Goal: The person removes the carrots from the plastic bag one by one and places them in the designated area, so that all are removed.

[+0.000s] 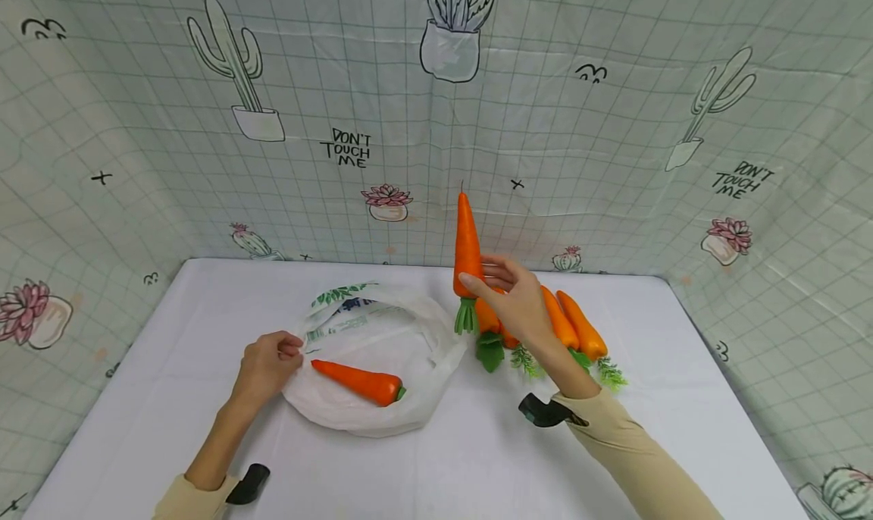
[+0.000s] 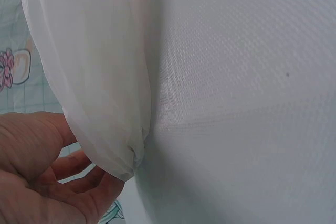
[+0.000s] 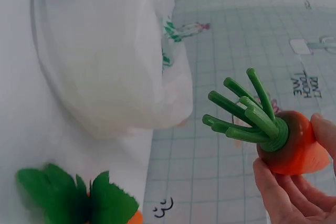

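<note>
My right hand [image 1: 521,308] grips an orange carrot [image 1: 467,239] with short green stalks, tip pointing up, over the back of the table. In the right wrist view, thumb and fingers wrap the carrot's thick end, with the green stalks [image 3: 257,116] sticking out free. A white plastic bag [image 1: 436,387] with green print lies opened wide to the left. My left hand [image 1: 271,361] pinches the bag's left rim; the left wrist view shows its fingers [image 2: 100,192] at a gathered edge. Inside the bag lies another carrot [image 1: 358,381], its tip toward the left hand.
Several orange carrots [image 1: 583,327] lie to the right, partly hidden behind my right hand and forearm, some with leafy green tops [image 1: 489,351]. The white table [image 1: 477,459] ends at a patterned cloth backdrop [image 1: 436,148] behind and at both sides.
</note>
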Action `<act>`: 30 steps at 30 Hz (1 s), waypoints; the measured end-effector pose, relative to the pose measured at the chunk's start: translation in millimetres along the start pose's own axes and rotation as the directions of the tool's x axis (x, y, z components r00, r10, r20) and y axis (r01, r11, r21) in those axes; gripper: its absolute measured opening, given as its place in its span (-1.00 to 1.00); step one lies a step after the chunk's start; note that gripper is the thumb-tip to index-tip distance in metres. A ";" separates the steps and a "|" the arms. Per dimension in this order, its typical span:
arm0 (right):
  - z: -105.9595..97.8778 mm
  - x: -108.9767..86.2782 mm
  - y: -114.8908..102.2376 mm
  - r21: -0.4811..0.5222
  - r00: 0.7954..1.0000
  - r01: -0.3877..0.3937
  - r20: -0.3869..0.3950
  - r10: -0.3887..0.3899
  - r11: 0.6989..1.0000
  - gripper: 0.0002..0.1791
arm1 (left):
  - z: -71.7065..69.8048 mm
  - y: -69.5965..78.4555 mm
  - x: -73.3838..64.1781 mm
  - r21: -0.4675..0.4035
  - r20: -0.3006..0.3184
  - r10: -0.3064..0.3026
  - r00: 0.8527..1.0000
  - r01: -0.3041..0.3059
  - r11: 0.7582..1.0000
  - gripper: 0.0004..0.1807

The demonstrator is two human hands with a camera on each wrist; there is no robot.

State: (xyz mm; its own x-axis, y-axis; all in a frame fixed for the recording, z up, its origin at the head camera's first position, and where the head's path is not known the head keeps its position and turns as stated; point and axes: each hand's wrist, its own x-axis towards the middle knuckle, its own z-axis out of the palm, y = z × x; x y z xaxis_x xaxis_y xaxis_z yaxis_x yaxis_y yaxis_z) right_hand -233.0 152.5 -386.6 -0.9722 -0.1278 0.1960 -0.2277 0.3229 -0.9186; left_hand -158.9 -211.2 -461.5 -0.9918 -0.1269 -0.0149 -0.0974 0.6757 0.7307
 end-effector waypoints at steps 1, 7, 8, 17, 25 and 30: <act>-2.4 -0.4 1.6 0.001 1.000 -0.006 -0.005 0.006 1.000 -0.39 | 0.0 -0.2 0.0 0.001 0.000 -0.001 1.000 0.001 1.000 -0.83; -18.1 -3.3 14.1 0.013 0.998 -0.065 -0.025 0.065 0.998 -0.36 | 0.1 -1.4 0.6 0.000 -0.001 0.002 1.000 -0.002 1.000 -0.83; -21.0 -4.0 16.3 0.012 0.996 -0.083 -0.029 0.083 0.997 -0.34 | 0.2 -1.7 0.7 0.000 -0.002 0.002 1.000 -0.002 1.000 -0.83; -46.1 -9.2 33.6 0.008 0.984 -0.163 -0.069 0.163 0.987 -0.29 | 0.4 -2.2 1.0 0.000 -0.004 -0.008 1.000 0.008 1.000 -0.83; -68.9 -18.8 42.5 -0.045 0.977 -0.193 -0.101 0.188 0.980 -0.25 | -0.4 0.2 0.2 0.000 -0.001 -0.019 1.000 0.019 1.000 -0.82; -81.7 -22.2 54.4 -0.053 0.973 -0.197 -0.131 0.188 0.979 -0.26 | -0.1 -0.3 -0.3 0.002 -0.004 -0.016 1.000 0.016 1.000 -0.83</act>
State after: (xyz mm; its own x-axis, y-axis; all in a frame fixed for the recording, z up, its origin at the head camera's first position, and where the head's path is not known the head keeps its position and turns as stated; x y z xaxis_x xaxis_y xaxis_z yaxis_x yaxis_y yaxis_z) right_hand -228.2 249.5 -412.8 -0.9963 0.0589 0.0625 -0.0346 0.3907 -0.9199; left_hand -158.5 -211.5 -461.7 -0.9898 -0.1407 -0.0243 -0.1138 0.6749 0.7291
